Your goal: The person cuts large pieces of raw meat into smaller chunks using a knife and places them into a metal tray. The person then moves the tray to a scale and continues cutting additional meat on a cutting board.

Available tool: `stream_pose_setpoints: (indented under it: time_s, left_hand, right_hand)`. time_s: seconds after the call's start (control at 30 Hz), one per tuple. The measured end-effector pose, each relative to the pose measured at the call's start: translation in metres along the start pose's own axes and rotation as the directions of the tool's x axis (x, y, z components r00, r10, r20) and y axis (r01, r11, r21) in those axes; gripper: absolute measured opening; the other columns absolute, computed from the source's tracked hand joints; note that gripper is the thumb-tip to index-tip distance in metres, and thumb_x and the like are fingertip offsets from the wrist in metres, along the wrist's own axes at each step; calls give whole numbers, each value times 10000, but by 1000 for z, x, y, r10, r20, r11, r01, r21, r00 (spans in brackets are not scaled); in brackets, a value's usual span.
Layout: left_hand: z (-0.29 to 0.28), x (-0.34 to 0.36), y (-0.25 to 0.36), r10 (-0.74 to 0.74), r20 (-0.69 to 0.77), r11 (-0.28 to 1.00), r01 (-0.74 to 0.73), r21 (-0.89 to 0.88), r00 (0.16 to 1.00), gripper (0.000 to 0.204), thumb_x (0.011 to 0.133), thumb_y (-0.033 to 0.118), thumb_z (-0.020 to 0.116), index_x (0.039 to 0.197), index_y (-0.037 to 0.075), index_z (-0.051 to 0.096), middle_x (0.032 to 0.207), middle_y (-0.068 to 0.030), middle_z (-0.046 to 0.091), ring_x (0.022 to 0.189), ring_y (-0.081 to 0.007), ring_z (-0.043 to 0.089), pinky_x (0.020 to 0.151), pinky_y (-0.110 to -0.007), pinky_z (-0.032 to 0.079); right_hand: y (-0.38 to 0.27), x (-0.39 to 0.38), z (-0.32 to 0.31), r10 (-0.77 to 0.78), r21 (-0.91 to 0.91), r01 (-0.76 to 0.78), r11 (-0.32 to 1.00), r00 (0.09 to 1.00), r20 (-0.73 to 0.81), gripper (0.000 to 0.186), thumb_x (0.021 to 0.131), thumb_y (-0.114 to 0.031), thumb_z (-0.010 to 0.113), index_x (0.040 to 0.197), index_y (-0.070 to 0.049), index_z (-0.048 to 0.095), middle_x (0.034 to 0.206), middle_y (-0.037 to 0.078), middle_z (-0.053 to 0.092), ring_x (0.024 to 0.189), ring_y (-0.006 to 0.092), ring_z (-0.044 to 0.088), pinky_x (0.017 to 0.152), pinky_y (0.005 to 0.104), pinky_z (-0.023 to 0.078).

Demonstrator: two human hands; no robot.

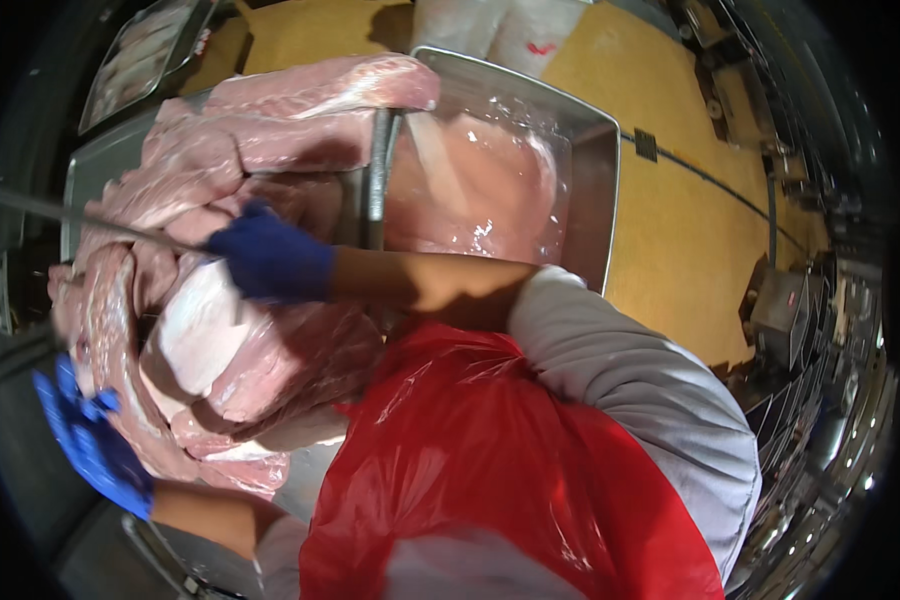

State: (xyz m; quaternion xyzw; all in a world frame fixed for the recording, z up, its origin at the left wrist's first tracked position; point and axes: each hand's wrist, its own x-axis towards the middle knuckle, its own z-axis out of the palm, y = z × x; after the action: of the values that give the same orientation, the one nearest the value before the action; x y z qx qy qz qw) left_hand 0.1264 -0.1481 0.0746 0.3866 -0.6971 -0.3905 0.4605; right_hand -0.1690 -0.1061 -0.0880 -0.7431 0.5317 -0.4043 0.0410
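My right hand (270, 255), in a dark blue glove, is closed on the handle of a long, thin blade (100, 220), which reaches left over a pile of raw pink meat (300, 365) with whitish fat. My left hand (95, 445), in a blue glove, has its fingers apart at the lower left edge of the pile. Whether its fingertips touch the meat I cannot tell. The pile lies on a metal surface (100, 160), with long pieces along the back.
A steel tub (595, 185) of pinkish liquid stands right of the meat, a metal bar (376, 175) between them. A tray (125, 75) sits at upper left, a pale container (470, 25) behind. Steel equipment (780, 310) lines the right, along the yellow floor (680, 250).
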Motion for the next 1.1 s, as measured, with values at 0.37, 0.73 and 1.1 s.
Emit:
stream_pose_setpoints:
  time_s: [0.37,0.73,1.1]
  left_hand:
    - [62,-73,-21,-456,-34,885,457,88,889,440,1007,262,464,1348,-10,525,1204,-118,620,965,-196,576,905,-337,455]
    - [128,-28,41,-300,42,905,270,330,953,447,1011,263,458,1338,-34,524,1159,-141,646,953,-205,590,897,-344,468]
    - [181,-86,-27,-515,149,853,521,-4,844,356,971,144,544,1270,-45,588,1041,-114,673,868,-176,612,850,-310,494]
  right_hand:
    - [174,-314,-164,482,285,-507,813,312,-819,90,959,-78,518,935,-27,447,787,83,530,652,141,514,600,293,447]
    - [369,-549,-27,971,-422,-904,66,-40,236,386,902,-328,521,931,-1,723,964,288,671,939,408,671,823,470,540]
    - [269,-303,-359,927,-336,-877,345,374,-24,424,859,-433,682,847,-12,736,796,233,679,708,339,673,700,419,510]
